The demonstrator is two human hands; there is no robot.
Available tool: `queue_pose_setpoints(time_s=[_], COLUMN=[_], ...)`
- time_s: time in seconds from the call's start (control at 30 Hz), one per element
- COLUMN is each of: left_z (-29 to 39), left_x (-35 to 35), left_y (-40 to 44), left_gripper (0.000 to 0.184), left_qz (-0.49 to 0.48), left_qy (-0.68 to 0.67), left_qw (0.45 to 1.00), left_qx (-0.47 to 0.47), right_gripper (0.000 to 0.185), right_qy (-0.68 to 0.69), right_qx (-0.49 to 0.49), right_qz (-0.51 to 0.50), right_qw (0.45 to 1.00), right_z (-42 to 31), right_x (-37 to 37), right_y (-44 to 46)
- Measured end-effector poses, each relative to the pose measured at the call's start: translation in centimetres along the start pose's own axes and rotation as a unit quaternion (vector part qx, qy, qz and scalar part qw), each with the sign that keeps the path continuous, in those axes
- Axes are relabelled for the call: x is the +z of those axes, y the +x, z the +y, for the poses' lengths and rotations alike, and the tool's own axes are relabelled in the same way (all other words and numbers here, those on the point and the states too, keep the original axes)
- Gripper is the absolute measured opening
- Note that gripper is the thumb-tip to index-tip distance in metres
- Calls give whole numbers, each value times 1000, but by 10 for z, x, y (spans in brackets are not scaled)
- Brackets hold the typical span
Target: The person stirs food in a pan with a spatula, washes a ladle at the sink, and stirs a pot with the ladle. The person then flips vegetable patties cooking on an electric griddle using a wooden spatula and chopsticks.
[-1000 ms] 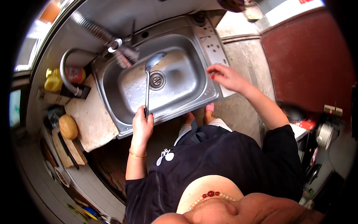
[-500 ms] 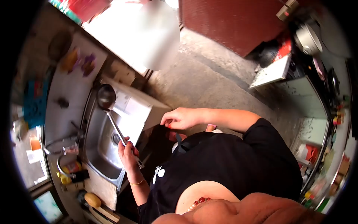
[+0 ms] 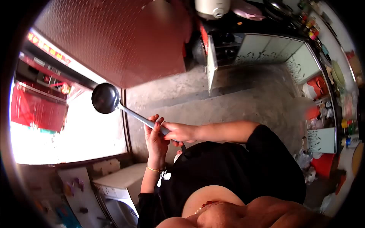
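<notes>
A metal ladle [image 3: 105, 98] is held out over the floor, its round bowl toward the bright doorway and its handle slanting down to the right. My left hand [image 3: 156, 138], with a gold bracelet at the wrist, has its fingers around the handle. At the handle's lower end, my right hand [image 3: 180, 132] is also closed on it, touching my left hand. The fingers partly hide the end of the handle.
The sink [image 3: 121, 212] lies at the lower left beside a bright doorway [image 3: 95, 133]. A dark red door [image 3: 152, 49] is at the top. Cabinets [image 3: 266, 49] with a rice cooker [image 3: 213, 8] above stand at the upper right. Concrete floor [image 3: 243, 98] lies between.
The view has turned right, away from the sink. My left hand has lifted the ladle out of the sink, and my right hand has come over to its handle.
</notes>
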State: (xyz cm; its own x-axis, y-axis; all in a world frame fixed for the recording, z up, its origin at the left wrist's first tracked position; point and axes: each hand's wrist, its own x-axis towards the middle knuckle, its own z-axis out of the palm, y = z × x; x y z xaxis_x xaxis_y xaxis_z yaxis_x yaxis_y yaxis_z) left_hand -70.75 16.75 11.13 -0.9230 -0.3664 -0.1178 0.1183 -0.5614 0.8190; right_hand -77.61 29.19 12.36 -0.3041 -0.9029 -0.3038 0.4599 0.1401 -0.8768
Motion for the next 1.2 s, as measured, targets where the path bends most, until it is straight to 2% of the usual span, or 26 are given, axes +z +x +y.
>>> queue_pose_setpoints(time_s=[0.07,0.17,0.27,0.4,0.5,0.57,0.6,0.63,0.67,0.77,0.83,0.87,0.9,0.97,1.0,1.03,1.1,1.17,1.2], left_z=[-11,-43,-60,-82,-95,-102,-106,-110,-113,-119,-127,-132,-136,-143,-148,-154,-166,-180,-187], left_x=[41,86,137,183,205,200,194,190,186,177,176,176,178,187,192,197,208,220,224], left_y=[25,67,104,175,234,271,286,303,316,345,362,369,375,384,388,388,387,382,379], left_gripper=[29,28,27,46,51,47,43,39,36,30,28,26,25,22,21,22,21,22,22], left_qz=[-61,-144,-212,-279,-328,-302,-279,-258,-236,-164,-115,-93,-69,-15,19,39,91,136,160], left_qy=[1,-14,-12,-7,-51,0,-16,-31,-5,65,91,85,84,81,84,59,36,16,5], left_qw=[998,988,972,950,935,945,947,947,951,959,964,969,974,980,982,986,988,987,984], left_qx=[-25,-49,-101,-142,-121,-126,-160,-190,-200,-223,-222,-210,-200,-179,-171,-152,-117,-84,-76], right_gripper=[37,33,32,30,26,23,33,43,43,43,44,47,47,48,48,47,48,49,50], right_qy=[46,138,155,179,98,20,-32,-86,-231,-568,-662,-647,-676,-713,-730,-711,-753,-775,-798], right_qx=[-34,-97,-155,-179,-171,-168,-169,-172,-173,-159,-149,-122,-35,51,24,65,104,109,87], right_qz=[59,93,149,215,310,377,416,452,502,568,531,524,515,453,436,420,343,272,241], right_qw=[997,981,964,943,930,911,893,871,815,574,508,541,525,532,526,560,551,560,545], right_z=[-16,-23,-47,-82,-140,-183,-206,-231,-257,-315,-358,-375,-388,-420,-426,-439,-462,-475,-476], right_x=[-28,-77,-113,-184,-252,-307,-333,-361,-384,-461,-486,-499,-515,-539,-560,-572,-585,-613,-635], right_y=[-27,-53,-78,-85,-95,-106,-115,-125,-135,-166,-181,-185,-188,-191,-193,-190,-184,-174,-167])
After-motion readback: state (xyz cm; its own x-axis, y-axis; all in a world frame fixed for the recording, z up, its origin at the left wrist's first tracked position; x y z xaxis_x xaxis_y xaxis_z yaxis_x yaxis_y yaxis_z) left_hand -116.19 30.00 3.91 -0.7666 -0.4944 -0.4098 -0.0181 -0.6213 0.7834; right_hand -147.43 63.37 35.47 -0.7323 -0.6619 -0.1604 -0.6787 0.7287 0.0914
